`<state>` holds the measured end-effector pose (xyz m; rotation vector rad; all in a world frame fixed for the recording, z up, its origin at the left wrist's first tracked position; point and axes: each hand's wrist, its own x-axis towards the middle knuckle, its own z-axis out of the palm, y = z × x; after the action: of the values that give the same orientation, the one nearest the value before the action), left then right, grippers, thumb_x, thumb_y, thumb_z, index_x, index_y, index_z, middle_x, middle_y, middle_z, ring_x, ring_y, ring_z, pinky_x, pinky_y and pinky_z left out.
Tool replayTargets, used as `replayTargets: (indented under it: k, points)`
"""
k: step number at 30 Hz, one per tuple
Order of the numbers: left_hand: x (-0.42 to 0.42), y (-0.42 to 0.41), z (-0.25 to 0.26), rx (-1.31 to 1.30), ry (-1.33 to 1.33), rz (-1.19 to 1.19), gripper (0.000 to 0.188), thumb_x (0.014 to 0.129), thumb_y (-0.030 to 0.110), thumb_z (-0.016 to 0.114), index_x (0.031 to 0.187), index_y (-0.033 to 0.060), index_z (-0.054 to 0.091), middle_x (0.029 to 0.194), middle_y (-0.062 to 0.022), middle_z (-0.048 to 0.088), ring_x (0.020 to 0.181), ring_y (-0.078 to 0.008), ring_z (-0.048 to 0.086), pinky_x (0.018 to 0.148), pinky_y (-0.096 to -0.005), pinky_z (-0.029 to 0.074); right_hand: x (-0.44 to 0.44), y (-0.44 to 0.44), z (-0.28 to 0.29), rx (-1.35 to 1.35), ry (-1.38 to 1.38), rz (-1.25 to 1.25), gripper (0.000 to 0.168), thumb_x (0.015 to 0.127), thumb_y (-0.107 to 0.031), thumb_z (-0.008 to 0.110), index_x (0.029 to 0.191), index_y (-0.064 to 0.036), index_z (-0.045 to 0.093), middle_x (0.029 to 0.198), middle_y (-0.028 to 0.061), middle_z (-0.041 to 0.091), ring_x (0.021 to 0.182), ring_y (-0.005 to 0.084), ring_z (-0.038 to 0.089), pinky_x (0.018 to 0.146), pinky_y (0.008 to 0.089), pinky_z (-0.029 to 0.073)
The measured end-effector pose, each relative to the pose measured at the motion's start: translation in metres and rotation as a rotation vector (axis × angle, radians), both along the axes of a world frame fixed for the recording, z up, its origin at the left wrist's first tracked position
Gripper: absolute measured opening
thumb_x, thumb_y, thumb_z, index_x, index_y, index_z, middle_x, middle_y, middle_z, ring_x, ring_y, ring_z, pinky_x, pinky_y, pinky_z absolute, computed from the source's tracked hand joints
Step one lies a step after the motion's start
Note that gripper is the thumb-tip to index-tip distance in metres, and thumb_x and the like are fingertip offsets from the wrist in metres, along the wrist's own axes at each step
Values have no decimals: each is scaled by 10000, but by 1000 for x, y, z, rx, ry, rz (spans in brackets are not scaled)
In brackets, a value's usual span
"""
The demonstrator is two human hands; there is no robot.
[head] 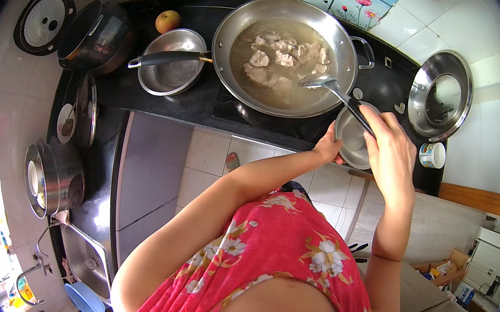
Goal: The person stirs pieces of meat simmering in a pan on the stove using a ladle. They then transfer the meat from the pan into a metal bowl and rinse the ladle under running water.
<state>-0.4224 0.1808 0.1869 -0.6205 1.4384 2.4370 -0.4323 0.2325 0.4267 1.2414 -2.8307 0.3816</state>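
My right hand point(391, 147) grips the black handle of a metal ladle point(320, 81). The ladle's head rests in cloudy liquid at the right side of a wide stainless steel pan point(279, 108). Pale chunks of cooked meat point(284, 58) sit in that liquid, mostly in the middle and to the right. With my left hand point(329, 146) I hold a small metal bowl point(353, 143) by its left rim, just below the pan's right front edge. Part of the bowl is hidden behind the ladle handle and my right hand.
A metal bowl point(166, 73) sits under the pan's long handle point(173, 57), near an apple point(168, 21). A dark cooker pot point(100, 39) stands left. A metal lid point(441, 95) leans on the right wall above a white cup point(432, 155). The sink point(87, 260) lies lower left.
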Motion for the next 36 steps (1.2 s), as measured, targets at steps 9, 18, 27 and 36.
replayTargets:
  k: [9,18,27,36]
  points:
    - [35,-33,9,98,-92,-221,712,868,152,519,1387,118,32,911,-116,637,632,-155,630,551,-221,494,-13,-35,-44,-36,-55,44,366,773,-87,584,1135,-134,551,901,95,562,790,296,585,668,378,463]
    - [220,-171,-4,-170,-269,201,345,883,118,416,1225,86,449,961,-87,636,754,-131,604,707,-247,470,-48,-47,-40,6,46,-8,361,801,-102,568,1160,-117,532,885,151,567,761,317,605,658,399,494]
    - [324,-203,-103,-123,-659,644,243,848,116,443,1074,94,529,876,-90,658,662,-134,626,502,-236,464,-56,-53,-6,-28,-8,49,318,813,-134,554,1130,-106,556,913,155,603,846,341,581,719,418,454]
    - [374,-186,-177,-75,-908,497,215,839,111,418,992,30,546,806,-133,657,559,-180,623,386,-276,426,-102,-80,-68,-34,37,-123,301,853,-208,509,1119,-73,550,943,216,605,893,372,578,764,454,459]
